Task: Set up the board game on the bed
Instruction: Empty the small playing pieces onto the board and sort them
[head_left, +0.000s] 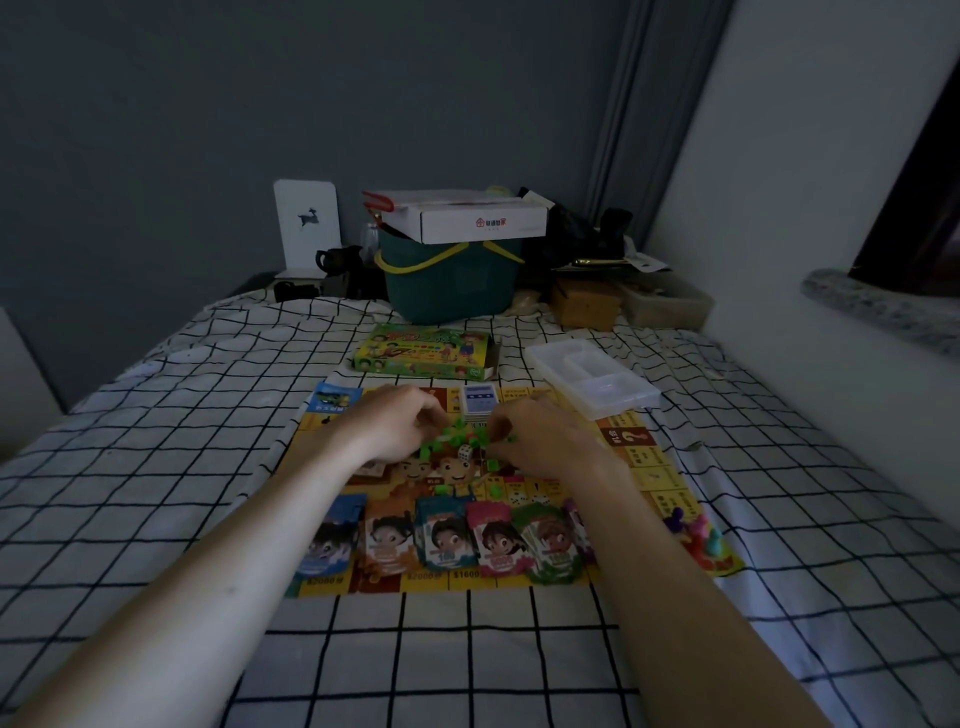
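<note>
Game board (654, 467) flat on the checked bed sheet (208, 405), centre of view. Left hand (395, 426) at 9 o'clock of the green pieces (457, 439), fingers curled in and touching the pile; can't tell if it pinches any. Pile sits mid-board between both hands, white die (466, 451) at its near edge. Right hand (540, 441) at 3 o'clock, fingertips closed on green pieces.
</note>
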